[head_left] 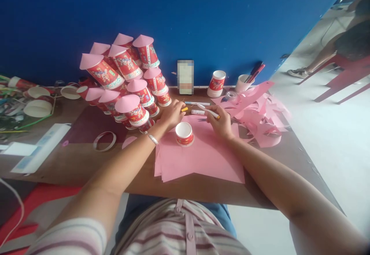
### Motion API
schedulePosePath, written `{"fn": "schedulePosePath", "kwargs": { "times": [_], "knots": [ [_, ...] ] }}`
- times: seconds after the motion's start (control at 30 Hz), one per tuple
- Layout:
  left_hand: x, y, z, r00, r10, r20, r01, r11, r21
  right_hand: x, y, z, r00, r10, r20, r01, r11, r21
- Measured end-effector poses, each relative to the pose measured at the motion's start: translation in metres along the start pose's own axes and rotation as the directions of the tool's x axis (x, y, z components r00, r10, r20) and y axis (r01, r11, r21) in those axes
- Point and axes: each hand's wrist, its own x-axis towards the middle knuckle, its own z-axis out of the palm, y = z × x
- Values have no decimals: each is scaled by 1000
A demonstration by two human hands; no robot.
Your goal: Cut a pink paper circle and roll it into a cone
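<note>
My right hand [219, 122] is closed around a white marker [212, 112] with a yellow end, its other end pointing left. My left hand [173, 113] has its fingers drawn together at a small yellow marker cap [184, 109]. Between my forearms a short red-and-white paper cup [184, 133] stands, rim up, on a stack of pink paper sheets [202, 158]. Just past my hands lie a thin white pen [197, 103] with a blue end and another white marker [198, 112]. Scissor blades [202, 119] show partly beside my right hand.
Red paper-cup towers [124, 64] with pink cone tops crowd the back left. A phone [185, 78] leans on the blue wall near another red cup [216, 83]. Pink paper scraps [260, 114] and a pen cup [244, 83] sit right. A white paper ring [104, 141] lies left.
</note>
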Motion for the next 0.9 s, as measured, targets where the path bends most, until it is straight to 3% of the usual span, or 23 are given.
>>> {"fn": "schedulePosePath", "kwargs": {
  "times": [0.13, 0.27, 0.9],
  "knots": [
    [4, 2, 1, 1000, -2, 26, -2, 992, 125, -1, -4, -1, 999, 29, 27, -31, 999, 45],
    [7, 0, 2, 1000, 2, 27, -5, 990, 143, 0, -3, -2, 994, 96, 44, -100, 991, 85],
    [-2, -10, 9, 992, 67, -106, -97, 946, -311, 2, -3, -3, 987, 153, 55, -158, 982, 100]
  ]
}}
